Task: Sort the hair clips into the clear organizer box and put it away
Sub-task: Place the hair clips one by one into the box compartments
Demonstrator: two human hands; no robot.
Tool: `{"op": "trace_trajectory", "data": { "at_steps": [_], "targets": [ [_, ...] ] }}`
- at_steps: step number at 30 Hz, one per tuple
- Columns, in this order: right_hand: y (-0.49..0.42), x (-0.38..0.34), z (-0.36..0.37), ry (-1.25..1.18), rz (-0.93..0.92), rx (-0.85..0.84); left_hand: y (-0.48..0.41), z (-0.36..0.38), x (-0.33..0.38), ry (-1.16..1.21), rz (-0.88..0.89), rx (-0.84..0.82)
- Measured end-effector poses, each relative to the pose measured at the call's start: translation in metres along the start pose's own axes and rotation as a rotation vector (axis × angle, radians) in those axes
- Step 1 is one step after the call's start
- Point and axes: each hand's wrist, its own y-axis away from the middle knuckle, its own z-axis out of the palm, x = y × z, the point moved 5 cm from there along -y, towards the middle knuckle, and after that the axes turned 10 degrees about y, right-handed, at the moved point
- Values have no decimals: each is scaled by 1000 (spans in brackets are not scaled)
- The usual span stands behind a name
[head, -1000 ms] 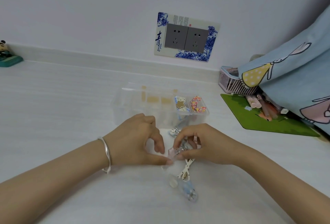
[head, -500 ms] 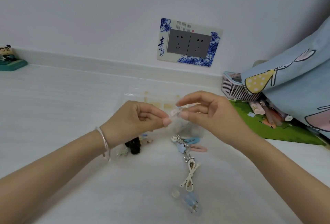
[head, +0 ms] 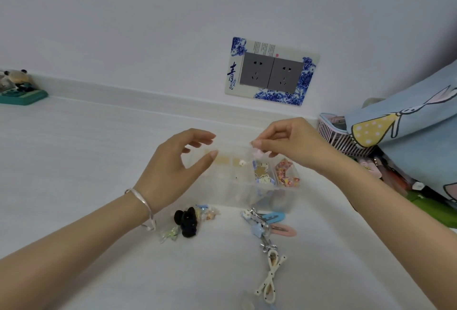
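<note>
Right hand (head: 294,146) pinches a small pale pink hair clip (head: 259,153) between thumb and fingertips, held over the right part of the clear plastic compartmented organizer box (head: 247,186); which compartment it is above can't be told. Left hand (head: 173,173) hovers over the box's left end, thumb and fingers spread apart in a loose curve, holding nothing; silver bangle (head: 142,202) on that wrist. Box sits mid-table on the white tabletop (head: 74,161), lid off or open, can't tell which. Two right compartments already hold clips: a blue-white cartoon clip (head: 262,172) and, just right of it, pink floral clips (head: 285,173). Near side of the box, loose on the table: black fuzzy clip (head: 186,222) with small translucent clips beside it, blue snap clip (head: 273,217) touching a pink snap clip (head: 284,230), cream dotted bow clip (head: 270,277) nearer still. Far wall has a grey double socket with blue-white floral surround (head: 272,72). Pink wire basket (head: 338,136) far right, partly under a light blue cartoon-print cloth (head: 408,126).
</note>
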Motion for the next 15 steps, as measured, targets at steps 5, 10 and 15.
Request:
{"op": "trace_trajectory", "data": {
  "at_steps": [5, 10, 15],
  "targets": [
    [-14, -4, 31, 281, -134, -238, 4, -1, -9, -58, 45, -17],
    [-21, 5, 40, 434, -185, -174, 7, 1, -11, -119, 72, -45],
    [2, 2, 23, 410, -237, -47, 13, 5, 4, -135, 143, -115]
  ]
}}
